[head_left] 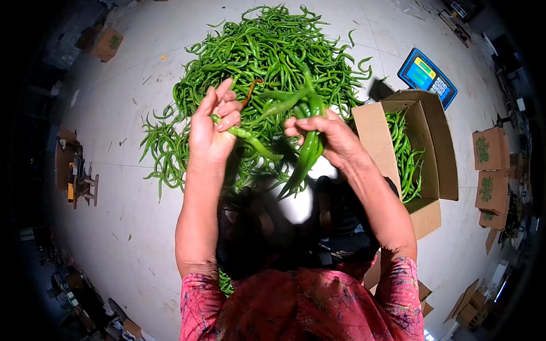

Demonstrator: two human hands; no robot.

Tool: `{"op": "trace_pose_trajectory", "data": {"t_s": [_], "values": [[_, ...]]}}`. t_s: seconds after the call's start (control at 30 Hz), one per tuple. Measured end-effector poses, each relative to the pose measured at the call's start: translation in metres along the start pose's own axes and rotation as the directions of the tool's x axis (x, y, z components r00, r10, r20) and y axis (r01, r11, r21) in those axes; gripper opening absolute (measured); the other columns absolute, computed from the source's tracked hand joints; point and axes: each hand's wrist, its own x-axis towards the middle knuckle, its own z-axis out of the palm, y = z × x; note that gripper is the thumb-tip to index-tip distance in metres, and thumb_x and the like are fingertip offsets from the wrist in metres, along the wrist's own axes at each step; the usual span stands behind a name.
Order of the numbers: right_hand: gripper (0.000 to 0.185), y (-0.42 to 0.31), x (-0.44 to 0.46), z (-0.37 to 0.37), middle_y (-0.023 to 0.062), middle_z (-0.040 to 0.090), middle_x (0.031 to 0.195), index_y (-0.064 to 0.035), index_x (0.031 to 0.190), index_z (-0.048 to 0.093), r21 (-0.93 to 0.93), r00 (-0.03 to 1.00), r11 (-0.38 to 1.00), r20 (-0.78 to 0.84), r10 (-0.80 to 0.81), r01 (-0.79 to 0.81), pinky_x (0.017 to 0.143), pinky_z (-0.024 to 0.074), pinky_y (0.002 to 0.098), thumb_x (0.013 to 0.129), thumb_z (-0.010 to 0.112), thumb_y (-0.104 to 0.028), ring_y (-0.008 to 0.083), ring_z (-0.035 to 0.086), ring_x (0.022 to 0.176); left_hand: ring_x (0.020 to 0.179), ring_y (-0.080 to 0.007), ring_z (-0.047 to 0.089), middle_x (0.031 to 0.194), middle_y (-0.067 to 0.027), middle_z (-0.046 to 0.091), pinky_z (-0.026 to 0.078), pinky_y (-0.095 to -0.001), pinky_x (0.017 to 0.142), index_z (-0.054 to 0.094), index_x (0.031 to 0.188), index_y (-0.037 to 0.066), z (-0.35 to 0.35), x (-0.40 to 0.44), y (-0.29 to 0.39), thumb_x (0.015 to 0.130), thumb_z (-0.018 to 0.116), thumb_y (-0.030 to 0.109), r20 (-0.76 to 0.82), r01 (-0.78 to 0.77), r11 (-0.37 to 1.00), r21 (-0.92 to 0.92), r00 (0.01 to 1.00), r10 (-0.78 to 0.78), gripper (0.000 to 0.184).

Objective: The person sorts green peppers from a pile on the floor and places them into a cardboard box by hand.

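A big heap of long green peppers (267, 51) lies on the floor in front of me. My left hand (216, 119) has its fingers curled round a green pepper (253, 140), which points out to the right. Several large green peppers (311, 149) are bunched in my right hand (327, 133), some sticking up and others hanging down. One thin reddish pepper (250, 92) shows between the hands. To the right of my right hand stands an open cardboard box (376, 133) with green peppers (402, 153) inside.
Behind the box is a blue digital scale display (427, 77). Cartons with a printed plant (490, 149) are stacked at the far right. Another small carton (107, 44) stands at the upper left, and a metal device (79, 181) is at the left.
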Motion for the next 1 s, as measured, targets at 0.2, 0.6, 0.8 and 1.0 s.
{"op": "trace_pose_trajectory", "data": {"t_s": [0.2, 0.6, 0.8, 1.0], "values": [[0.041, 0.012, -0.005, 0.015, 0.0111, 0.064, 0.107, -0.0010, 0.124, 0.049, -0.044, 1.000, 0.999, 0.017, 0.020, -0.019, 0.074, 0.0525, 0.0281, 0.085, 0.060, -0.008, 0.0192, 0.066, 0.092, 0.064, -0.0098, 0.039, 0.085, -0.0071, 0.048, 0.030, -0.0195, 0.042, 0.041, 0.128, -0.010, 0.005, -0.006, -0.011, 0.100, 0.047, 0.018, -0.047, -0.101, 0.988, 0.120, 0.993, 0.108, 0.040], [0.052, 0.026, -0.008, 0.039, 0.0087, 0.058, 0.115, -0.0001, 0.130, 0.047, -0.148, 0.975, 0.973, 0.159, -0.155, 0.179, 0.076, 0.0493, 0.0264, 0.083, 0.066, -0.009, 0.0132, 0.057, 0.088, 0.085, -0.0166, 0.057, 0.098, -0.0108, 0.061, 0.050, -0.0275, 0.075, 0.049, 0.125, 0.000, 0.006, -0.001, -0.041, 0.095, 0.057, 0.023, -0.058, -0.163, 0.946, 0.279, 0.981, 0.186, 0.039], [0.045, 0.005, -0.014, 0.023, 0.0005, 0.057, 0.098, -0.0022, 0.125, 0.048, -0.333, 0.948, 0.905, -0.082, -0.307, 0.264, 0.074, 0.0478, 0.0259, 0.084, 0.065, -0.010, 0.0097, 0.054, 0.078, 0.111, -0.0178, 0.053, 0.123, -0.0138, 0.056, 0.041, -0.0307, 0.098, 0.044, 0.133, 0.000, 0.012, -0.007, 0.022, 0.089, 0.064, 0.014, 0.077, -0.339, 0.644, 0.685, 0.914, 0.399, 0.050], [0.042, 0.002, -0.005, 0.002, 0.0277, 0.059, 0.099, 0.0046, 0.112, 0.040, -0.893, 0.707, 0.312, 0.011, -0.707, 0.326, 0.065, 0.0481, 0.0457, 0.083, 0.066, -0.012, 0.0423, 0.061, 0.082, 0.099, -0.0202, 0.062, 0.113, -0.0144, 0.061, 0.046, -0.0268, 0.092, 0.044, 0.132, -0.001, 0.038, -0.052, -0.050, 0.092, 0.056, 0.014, 0.112, -0.140, 0.328, 0.934, 0.988, 0.105, 0.045]]}}
